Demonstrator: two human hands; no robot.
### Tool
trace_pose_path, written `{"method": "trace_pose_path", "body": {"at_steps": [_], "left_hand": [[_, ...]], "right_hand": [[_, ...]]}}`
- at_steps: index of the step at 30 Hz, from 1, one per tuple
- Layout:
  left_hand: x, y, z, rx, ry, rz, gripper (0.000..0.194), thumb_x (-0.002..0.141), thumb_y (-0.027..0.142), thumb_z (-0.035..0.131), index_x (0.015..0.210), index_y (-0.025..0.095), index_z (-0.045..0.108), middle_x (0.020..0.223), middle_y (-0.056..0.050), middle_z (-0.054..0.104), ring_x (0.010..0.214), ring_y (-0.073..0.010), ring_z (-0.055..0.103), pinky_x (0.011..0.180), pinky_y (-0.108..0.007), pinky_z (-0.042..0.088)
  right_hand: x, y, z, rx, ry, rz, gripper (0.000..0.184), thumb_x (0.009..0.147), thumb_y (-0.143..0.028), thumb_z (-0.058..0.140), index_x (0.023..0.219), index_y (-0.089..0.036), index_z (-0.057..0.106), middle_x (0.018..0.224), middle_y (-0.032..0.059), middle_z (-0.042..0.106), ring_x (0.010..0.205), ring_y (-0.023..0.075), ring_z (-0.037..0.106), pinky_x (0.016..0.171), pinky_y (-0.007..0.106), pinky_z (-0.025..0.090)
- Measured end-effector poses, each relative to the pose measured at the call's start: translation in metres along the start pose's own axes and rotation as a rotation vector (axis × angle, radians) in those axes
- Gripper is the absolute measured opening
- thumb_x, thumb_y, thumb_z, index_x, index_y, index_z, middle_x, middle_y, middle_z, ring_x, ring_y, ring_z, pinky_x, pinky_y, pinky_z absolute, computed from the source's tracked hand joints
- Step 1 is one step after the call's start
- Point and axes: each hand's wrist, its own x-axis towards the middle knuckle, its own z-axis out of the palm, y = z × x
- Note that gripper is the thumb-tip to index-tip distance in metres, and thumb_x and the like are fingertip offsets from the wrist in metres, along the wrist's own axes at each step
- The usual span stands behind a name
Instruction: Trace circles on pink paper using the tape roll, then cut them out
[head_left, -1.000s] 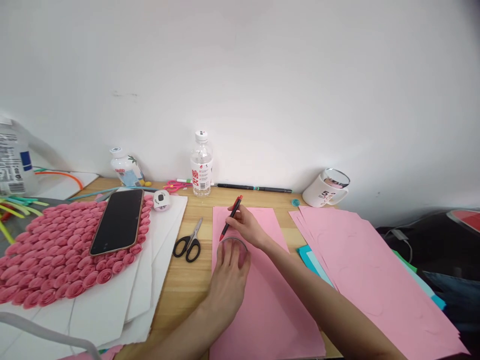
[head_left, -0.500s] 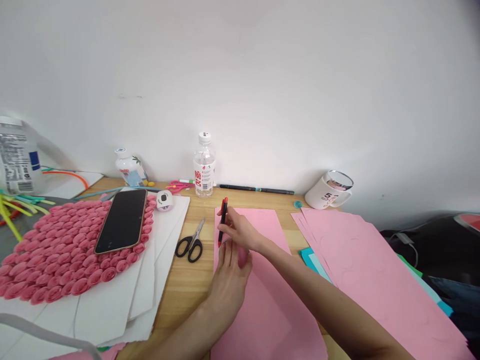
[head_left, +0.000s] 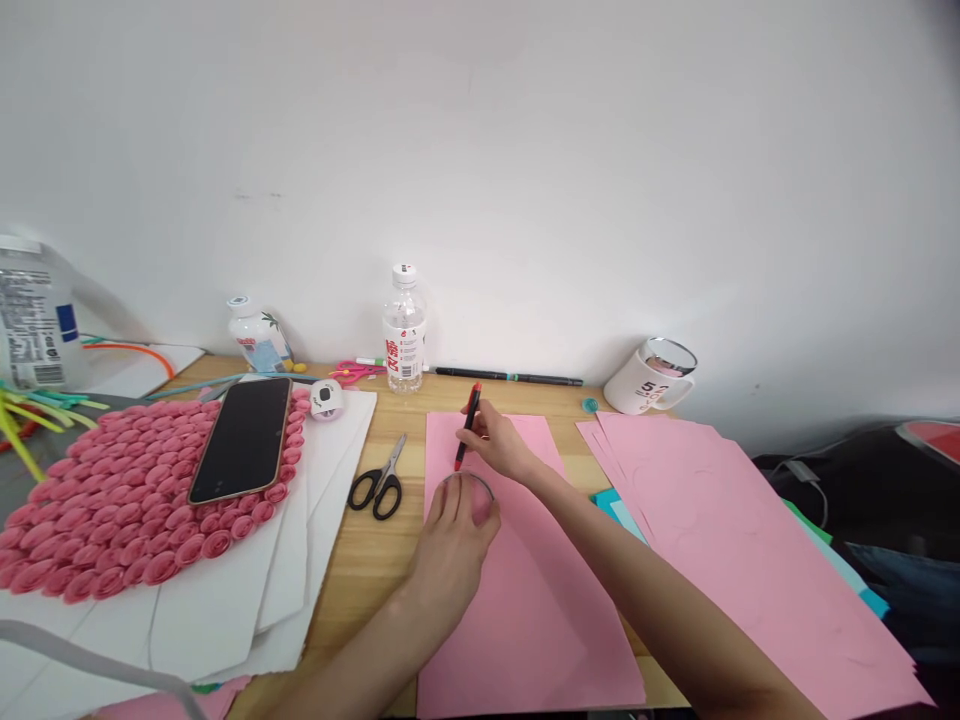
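My right hand point(head_left: 499, 443) pinches a black pen with red ends point(head_left: 470, 420). The pen leans slightly, and its tip is at the far edge of a round, grey-rimmed piece point(head_left: 486, 487). Curled over that round piece, my left hand point(head_left: 454, 545) holds it against a long pink sheet of paper point(head_left: 525, 620). Pink shows inside the rim, and my fingers hide much of the piece, so its exact kind is unclear. To the left of the sheet, black-handled scissors point(head_left: 379, 485) lie on the wooden table.
A phone point(head_left: 241, 440) rests on a mat of pink paper rolls point(head_left: 127, 490) over white boards. Behind stand a water bottle point(head_left: 405, 335) and a white mug point(head_left: 649, 378). More pink sheets point(head_left: 720, 520) lie at right. A black marker pair point(head_left: 510, 377) runs along the wall.
My right hand has moved the pen rightward and slightly up, along the far rim of the round piece. My left hand stays on that piece, whose rim now shows more.
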Motion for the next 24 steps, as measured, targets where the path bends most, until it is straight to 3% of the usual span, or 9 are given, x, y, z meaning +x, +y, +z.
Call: {"method": "trace_pose_path", "body": {"at_steps": [7, 15, 24], "left_hand": [[0.003, -0.001, -0.013, -0.067, -0.072, -0.021, 0.047, 0.08, 0.0, 0.045, 0.122, 0.02, 0.052, 0.125, -0.014, 0.048, 0.122, -0.0284, 0.041, 0.1, -0.045, 0.037], [0.006, 0.002, -0.019, -0.076, -0.076, -0.014, 0.037, 0.084, 0.004, 0.041, 0.113, 0.024, 0.053, 0.112, -0.008, 0.049, 0.105, -0.0234, 0.045, 0.092, -0.042, 0.04], [0.011, 0.0, -0.027, -0.213, -0.101, -0.079, 0.016, 0.091, 0.016, 0.04, 0.1, 0.021, 0.052, 0.111, -0.006, 0.05, 0.104, -0.0218, 0.045, 0.091, -0.04, 0.039]], "right_hand": [[-0.025, 0.018, -0.019, -0.057, 0.212, 0.114, 0.024, 0.074, -0.032, 0.057, 0.093, -0.02, 0.048, 0.067, -0.0019, 0.059, 0.06, 0.0158, 0.059, 0.057, 0.028, 0.045], [-0.06, 0.03, -0.027, -0.045, 0.357, 0.175, 0.029, 0.074, -0.037, 0.06, 0.095, -0.019, 0.05, 0.067, 0.0, 0.062, 0.062, 0.0199, 0.064, 0.06, 0.033, 0.049], [-0.086, 0.05, -0.028, 0.558, 0.483, 0.191, 0.046, 0.067, -0.038, 0.072, 0.1, -0.02, 0.046, 0.077, 0.0031, 0.069, 0.078, 0.0244, 0.071, 0.077, 0.041, 0.057]]}}
